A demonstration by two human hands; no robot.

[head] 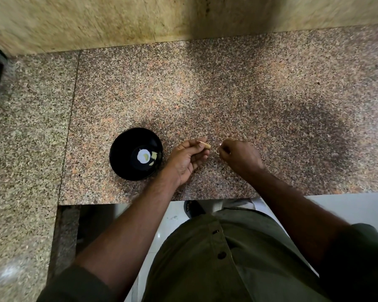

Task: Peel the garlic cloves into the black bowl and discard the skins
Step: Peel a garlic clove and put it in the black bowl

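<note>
Holding a few peeled cloves (154, 155), the bowl (122, 149) stands near the counter's (249, 94) front edge. Just right of it, the left hand (189, 159) pinches a clove (206, 145); the right hand (238, 155) beside it pinches a skin (218, 151).

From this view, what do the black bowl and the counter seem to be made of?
The black bowl: probably glazed ceramic or glossy plastic, since a bright light spot reflects off its floor; I cannot tell which. The counter: it looks like polished granite, speckled pink, grey and black, with a seam between slabs.
</note>
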